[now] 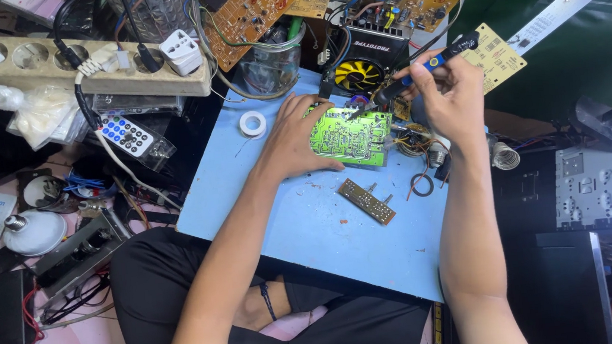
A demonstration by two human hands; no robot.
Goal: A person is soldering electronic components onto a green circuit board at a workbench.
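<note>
The left hand lay flat against the near left edge of the green rectangular circuit board, its fingers spread and pressing rather than closed round anything, seemingly to keep the board from sliding. That board sat on the pale blue mat covering the worktop, toward its far edge. The right hand had its fingers clenched round the blue-and-black handle of a soldering iron, held like a pen so the tip angled down onto the board's far edge.

One narrow brown strip board lay loose on the mat just in front of the green board, apart from it. One white roll of tape lay beside the left hand's wrist side. Beyond the mat stood one black fan with yellow blades, and at least three tan circuit boards leaned behind it. One beige power strip ran along the left, with one small white remote control below it.
</note>
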